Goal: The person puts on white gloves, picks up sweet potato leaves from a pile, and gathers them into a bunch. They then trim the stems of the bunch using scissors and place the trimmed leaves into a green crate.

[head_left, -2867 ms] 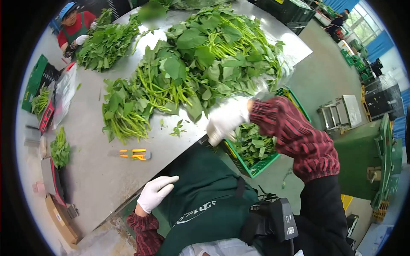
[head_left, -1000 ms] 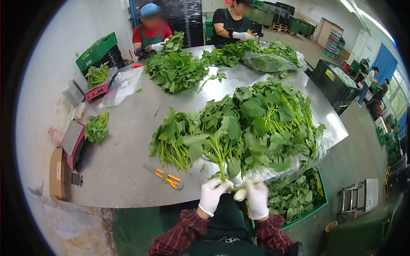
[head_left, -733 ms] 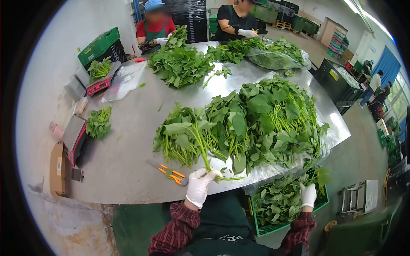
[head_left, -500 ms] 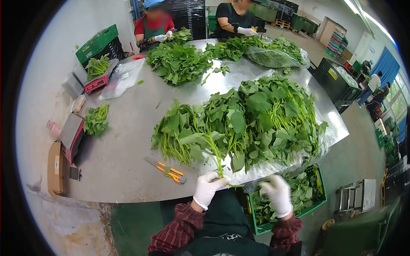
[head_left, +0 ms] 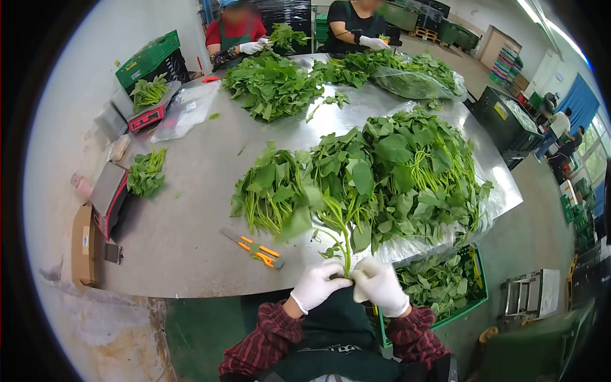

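Gloved in white, my left hand pinches the lower stems of a leafy green sprig at the table's front edge. My right hand, also gloved, meets it at the stem ends, its fingers pressed together; what they grip, if anything, is hidden. The sprig points up and away from me, its leaves over a large heap of leafy greens. Left of my hands lies an orange-handled knife beside orange-handled scissors.
The metal table holds two red scales at the left and more greens at the back. Two people in gloves stand across it. A green crate of leaves sits below the right front edge.
My right hand has moved left from above the crate to the stem ends beside my left hand. My left hand has shifted slightly right, and the sprig stands straighter.
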The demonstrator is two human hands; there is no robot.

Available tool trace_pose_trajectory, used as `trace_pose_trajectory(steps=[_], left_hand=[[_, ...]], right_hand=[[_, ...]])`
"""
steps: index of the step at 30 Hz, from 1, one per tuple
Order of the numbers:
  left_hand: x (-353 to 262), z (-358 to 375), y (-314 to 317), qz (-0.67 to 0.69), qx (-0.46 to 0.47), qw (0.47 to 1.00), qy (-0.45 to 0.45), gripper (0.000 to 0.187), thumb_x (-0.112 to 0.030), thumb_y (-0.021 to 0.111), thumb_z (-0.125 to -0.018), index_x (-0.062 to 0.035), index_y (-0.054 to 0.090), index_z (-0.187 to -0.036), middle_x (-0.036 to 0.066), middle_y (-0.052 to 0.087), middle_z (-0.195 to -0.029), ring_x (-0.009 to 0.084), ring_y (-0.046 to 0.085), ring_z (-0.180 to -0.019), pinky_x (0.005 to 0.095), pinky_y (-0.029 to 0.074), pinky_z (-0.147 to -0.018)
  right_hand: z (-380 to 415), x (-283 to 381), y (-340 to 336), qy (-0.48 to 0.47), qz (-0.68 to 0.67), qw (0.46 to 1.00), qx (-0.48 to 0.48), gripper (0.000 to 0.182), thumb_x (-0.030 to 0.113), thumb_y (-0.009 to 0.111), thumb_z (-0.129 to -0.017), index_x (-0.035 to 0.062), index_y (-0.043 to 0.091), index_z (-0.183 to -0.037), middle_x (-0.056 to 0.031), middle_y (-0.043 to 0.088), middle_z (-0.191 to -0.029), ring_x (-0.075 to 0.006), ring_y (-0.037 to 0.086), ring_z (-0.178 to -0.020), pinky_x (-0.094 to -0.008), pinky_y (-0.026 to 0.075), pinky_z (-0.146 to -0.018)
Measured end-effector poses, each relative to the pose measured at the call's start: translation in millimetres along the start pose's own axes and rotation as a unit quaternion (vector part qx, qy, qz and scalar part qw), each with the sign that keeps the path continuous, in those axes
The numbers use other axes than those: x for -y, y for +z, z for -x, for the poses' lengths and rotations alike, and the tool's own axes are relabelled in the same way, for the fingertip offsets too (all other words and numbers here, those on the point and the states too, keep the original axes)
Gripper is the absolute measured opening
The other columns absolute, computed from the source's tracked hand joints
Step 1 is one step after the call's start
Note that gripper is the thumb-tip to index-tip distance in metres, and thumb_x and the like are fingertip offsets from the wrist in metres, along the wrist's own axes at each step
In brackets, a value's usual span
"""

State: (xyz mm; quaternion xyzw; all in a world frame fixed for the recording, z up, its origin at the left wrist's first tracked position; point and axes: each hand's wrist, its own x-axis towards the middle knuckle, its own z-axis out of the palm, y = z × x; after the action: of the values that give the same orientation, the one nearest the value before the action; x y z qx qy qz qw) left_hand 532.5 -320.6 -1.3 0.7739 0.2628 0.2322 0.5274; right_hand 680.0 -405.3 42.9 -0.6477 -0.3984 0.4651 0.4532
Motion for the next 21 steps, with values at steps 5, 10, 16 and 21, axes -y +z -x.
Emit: trace_pose_trajectory(steps=[5, 10, 16, 21], left_hand=[[2.6, 0.7, -6.5, 0.334, -0.013, 0.934, -0.124, 0.013, -0.003, 0.067, -0.078, 0.0022, 0.064, -0.09, 0.005, 0.063, -0.081, 0.01, 0.058, -0.069, 0.0233, 0.047, -0.067], [2.7, 0.6, -0.4, 0.364, -0.046, 0.919, -0.143, 0.015, -0.003, 0.067, -0.079, 0.0019, 0.064, -0.093, 0.005, 0.065, -0.084, 0.01, 0.059, -0.074, 0.0226, 0.047, -0.068], [7.0, 9.2, -3.6, 0.382, -0.056, 0.911, -0.144, 0.014, 0.0, 0.064, -0.079, 0.0013, 0.062, -0.093, 0.006, 0.063, -0.088, 0.0123, 0.058, -0.078, 0.0258, 0.046, -0.074], [20.5, 22.7, -5.9, 0.497, 0.002, 0.864, -0.077, 0.012, -0.007, 0.063, -0.081, 0.0002, 0.06, -0.09, 0.004, 0.059, -0.095, 0.0118, 0.054, -0.088, 0.0269, 0.043, -0.081]], right_hand=[[-17.1, -12.7, -45.3, 0.05, 0.084, 0.98, -0.172, 0.018, 0.012, 0.062, -0.081, 0.0003, 0.056, -0.069, -0.0051, 0.054, -0.054, -0.0087, 0.051, -0.04, -0.0248, 0.04, -0.041], [-5.5, -19.0, 2.2, -0.341, 0.382, 0.858, -0.041, 0.024, 0.022, 0.065, -0.08, 0.0014, 0.053, -0.083, -0.0122, 0.055, -0.068, -0.027, 0.058, -0.056, -0.0354, 0.045, -0.05], [-15.0, -14.9, 9.1, -0.369, 0.392, 0.843, 0.014, 0.009, 0.004, 0.056, -0.074, 0.0046, 0.05, -0.081, -0.0109, 0.051, -0.065, -0.029, 0.054, -0.06, -0.0386, 0.043, -0.053], [-27.7, 0.2, 4.6, -0.458, 0.353, 0.796, 0.18, 0.005, 0.005, 0.056, -0.077, 0.0062, 0.054, -0.073, -0.0078, 0.052, -0.059, -0.024, 0.057, -0.055, -0.0344, 0.044, -0.05]])
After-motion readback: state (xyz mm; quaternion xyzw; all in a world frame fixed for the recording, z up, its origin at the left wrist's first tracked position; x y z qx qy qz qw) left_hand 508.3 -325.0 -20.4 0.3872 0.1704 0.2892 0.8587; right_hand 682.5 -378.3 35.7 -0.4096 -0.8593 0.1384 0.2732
